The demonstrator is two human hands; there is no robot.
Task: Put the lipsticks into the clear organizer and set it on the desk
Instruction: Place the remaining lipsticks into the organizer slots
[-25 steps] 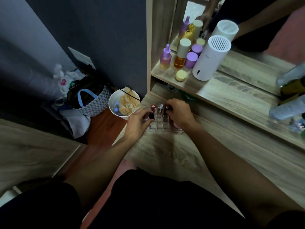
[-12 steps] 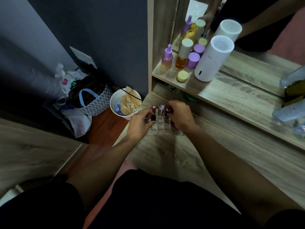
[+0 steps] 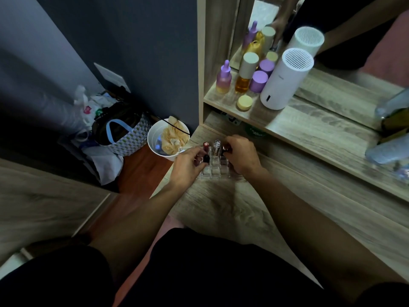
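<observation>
- The desk (image 3: 221,209) is pale wood-grain laminate, flat and matte; the work sits close to its far left corner, under the raised shelf (image 3: 309,129), probably because that keeps both forearms resting over the top.
- The clear organizer (image 3: 215,171) stands on the desk near that left edge: hard transparent plastic, a grid of small square cells, glossy and hard to read against the wood.
- The left hand (image 3: 188,167) is pinched shut on a dark lipstick (image 3: 206,158), held tip-up over a left-side cell, apparently to drop it in straight.
- The right hand (image 3: 242,156) curls over the organizer's right side; its fingers close around a dark-capped tube, though the hold is partly hidden.
- A red lipstick (image 3: 205,146) and a silvery clear-capped one (image 3: 217,145) stand upright in back cells, slim smooth cylinders.
</observation>
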